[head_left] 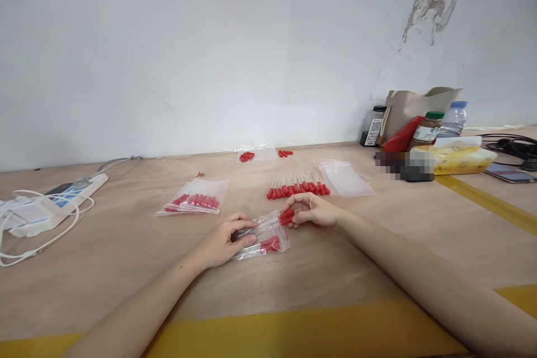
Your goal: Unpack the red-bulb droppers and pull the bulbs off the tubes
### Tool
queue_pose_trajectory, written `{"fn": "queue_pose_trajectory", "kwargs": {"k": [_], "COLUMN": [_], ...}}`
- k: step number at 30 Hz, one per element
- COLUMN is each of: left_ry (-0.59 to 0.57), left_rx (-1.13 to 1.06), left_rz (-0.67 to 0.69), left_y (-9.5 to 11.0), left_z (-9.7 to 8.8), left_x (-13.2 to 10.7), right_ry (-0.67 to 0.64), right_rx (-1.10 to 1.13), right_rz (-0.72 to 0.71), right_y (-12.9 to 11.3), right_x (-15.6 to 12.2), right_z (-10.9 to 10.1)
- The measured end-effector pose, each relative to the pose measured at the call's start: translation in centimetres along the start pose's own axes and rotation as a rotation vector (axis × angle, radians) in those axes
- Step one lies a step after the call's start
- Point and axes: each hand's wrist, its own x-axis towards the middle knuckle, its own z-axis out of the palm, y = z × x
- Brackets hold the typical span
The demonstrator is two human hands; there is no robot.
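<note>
A clear zip bag (274,231) lies on the table with red-tipped sticks (271,244) inside it. My left hand (226,239) grips the bag's left side between thumb and fingers. At the bag's right end, my right hand (312,210) pinches more red-tipped sticks (286,216) by their red ends, their pale shafts reaching into the bag. Just beyond my right hand lies a row of several red-tipped sticks (296,187), red ends toward me. Beside that row sits a stack of flat clear bags (347,179).
A filled bag of red-tipped sticks (195,198) lies to the left. Small red pieces (246,156) rest near the wall. A power strip (59,207) with cables is at far left. Bottles, a beige bag (413,112), a tissue pack (459,158) and a phone (509,172) stand or lie right.
</note>
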Motion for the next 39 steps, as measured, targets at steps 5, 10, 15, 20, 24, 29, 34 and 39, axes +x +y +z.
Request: {"fn": "queue_pose_trajectory", "kwargs": {"k": [5, 10, 15, 20, 24, 29, 34, 39], "left_ry": [-0.009, -0.015, 0.027, 0.178, 0.211, 0.185, 0.154, 0.161], "left_rx": [-0.006, -0.026, -0.105, -0.311, -0.519, -0.639, -0.722, -0.696], "left_rz": [-0.001, -0.024, -0.064, -0.276, -0.403, -0.453, -0.494, -0.513], "left_y": [0.0, 0.0, -0.3, -1.2, -2.3, -2.0, -1.1, -1.5], "left_z": [-0.1, -0.2, -0.2, -0.3, -0.2, 0.8, 1.9, 2.2], "left_x": [-0.1, -0.2, 0.3, 3.5, 7.6, 11.5, 12.2, 11.9], "right_ry": [0.098, 0.213, 0.527, 0.652, 0.545, 0.426, 0.352, 0.367], "right_rx": [-0.01, -0.093, -0.164, -0.748, -1.202, -1.492, -1.549, -1.421], "right_rz": [0.019, 0.061, -0.218, -0.475, -0.472, -0.309, -0.276, -0.286], "right_y": [-1.2, -5.2, -7.1, -4.6, -2.5, -1.6, -1.0, -1.1], "right_x": [-0.1, -2.2, -1.8, 2.3, 4.8, 5.6, 5.8, 5.2], "right_z": [-1.2, -5.8, -6.5, -2.2, -0.1, 0.7, 0.6, 0.4]}}
